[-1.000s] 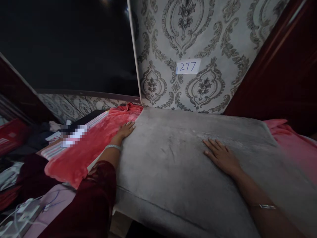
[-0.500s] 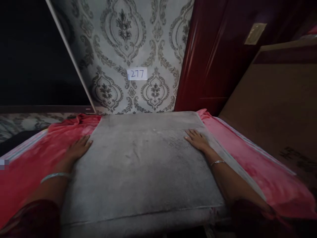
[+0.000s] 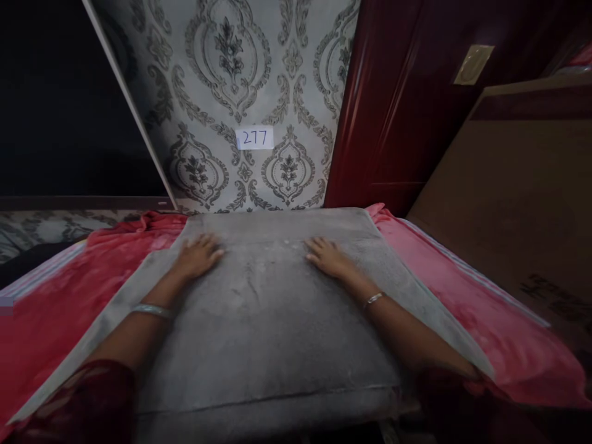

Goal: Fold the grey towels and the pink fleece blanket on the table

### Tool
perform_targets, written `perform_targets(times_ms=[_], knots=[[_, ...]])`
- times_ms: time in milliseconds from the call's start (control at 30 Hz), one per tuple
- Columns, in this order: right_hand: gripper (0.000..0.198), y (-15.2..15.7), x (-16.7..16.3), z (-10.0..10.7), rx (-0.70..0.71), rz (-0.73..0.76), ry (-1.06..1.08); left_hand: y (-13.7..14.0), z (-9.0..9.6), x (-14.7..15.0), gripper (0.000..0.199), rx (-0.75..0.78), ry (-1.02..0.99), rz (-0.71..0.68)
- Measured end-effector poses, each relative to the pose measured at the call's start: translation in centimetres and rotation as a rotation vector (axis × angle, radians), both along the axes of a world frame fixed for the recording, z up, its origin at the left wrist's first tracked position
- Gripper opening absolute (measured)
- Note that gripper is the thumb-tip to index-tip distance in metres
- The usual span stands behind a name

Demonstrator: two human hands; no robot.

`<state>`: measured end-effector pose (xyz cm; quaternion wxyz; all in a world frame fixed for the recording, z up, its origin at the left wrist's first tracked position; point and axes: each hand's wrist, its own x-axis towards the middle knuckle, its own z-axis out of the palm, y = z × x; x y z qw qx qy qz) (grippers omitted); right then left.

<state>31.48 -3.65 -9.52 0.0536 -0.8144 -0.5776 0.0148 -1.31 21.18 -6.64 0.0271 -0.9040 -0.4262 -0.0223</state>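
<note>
A grey plush cloth [image 3: 277, 320] lies spread over the surface in front of me, with a fold line across its far part and another along its near edge. My left hand [image 3: 197, 256] rests palm down on the cloth's far left part, fingers apart and slightly blurred. On the right of the cloth's middle, my right hand [image 3: 330, 256] also lies flat with its fingers spread. Neither hand holds anything. Under the cloth, a red and pink blanket [image 3: 83, 283] shows on both sides.
Patterned wallpaper [image 3: 287, 80] with a paper label [image 3: 254, 137] reading 277 rises behind the cloth. A dark screen [image 3: 74, 105] stands at the left. At the right are a dark red door [image 3: 383, 111] and a large cardboard box [image 3: 518, 185].
Both my hands have slid inward over the grey cloth, the left one to the right and slightly away from me, the right one to the left. More cloth shows left of my left arm.
</note>
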Motion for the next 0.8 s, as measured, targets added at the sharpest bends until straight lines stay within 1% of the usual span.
perform_targets(times_ms=[33, 67, 100, 133, 200, 300, 400, 467, 533, 567, 633, 733, 800], knots=[[0.061, 1.2, -1.3, -0.3, -0.008, 0.092, 0.013, -0.9, -0.5, 1.5, 0.063, -0.021, 0.029, -0.081], [0.062, 2.0, -2.3, -0.7, -0.017, 0.157, 0.025, -1.7, -1.2, 2.6, 0.063, -0.050, 0.050, -0.112], [0.063, 2.5, -2.9, -1.0, -0.023, 0.189, 0.031, -2.3, -1.9, 3.3, 0.063, -0.069, 0.063, -0.127], [0.063, 2.7, -3.1, -1.2, -0.028, 0.189, 0.032, -2.6, -2.5, 3.8, 0.063, -0.083, 0.067, -0.125], [0.062, 2.2, -2.0, -1.4, -0.029, 0.143, 0.020, -3.0, -3.4, 4.0, 0.063, -0.090, 0.055, -0.109], [0.062, -0.2, 2.0, -1.3, -0.034, 0.006, 0.000, -2.8, -3.4, 3.6, 0.064, -0.101, 0.051, -0.109], [0.065, -3.2, 6.6, -1.6, -0.059, -0.221, -0.012, -1.6, -2.7, 2.3, 0.065, -0.113, 0.058, -0.042], [0.066, -4.9, 8.8, -2.1, -0.052, -0.364, -0.017, -0.2, -2.3, 0.6, 0.066, -0.114, 0.046, 0.074], [0.068, -5.9, 10.2, -3.0, -0.025, -0.446, -0.016, 1.4, -2.2, -1.5, 0.067, -0.115, 0.035, 0.207], [0.069, -6.1, 10.6, -3.4, -0.007, -0.461, -0.013, 2.1, -2.1, -2.5, 0.067, -0.117, 0.036, 0.253], [0.070, -6.2, 11.0, -4.2, 0.027, -0.457, -0.012, 3.3, -2.1, -4.4, 0.065, -0.119, 0.053, 0.281], [0.069, -5.9, 11.5, -4.7, 0.074, -0.438, -0.018, 4.5, -1.7, -6.2, 0.059, -0.073, 0.051, 0.243], [0.064, -5.9, 12.1, -4.5, 0.070, -0.424, -0.033, 5.3, -1.2, -6.8, 0.054, -0.021, 0.024, 0.230]])
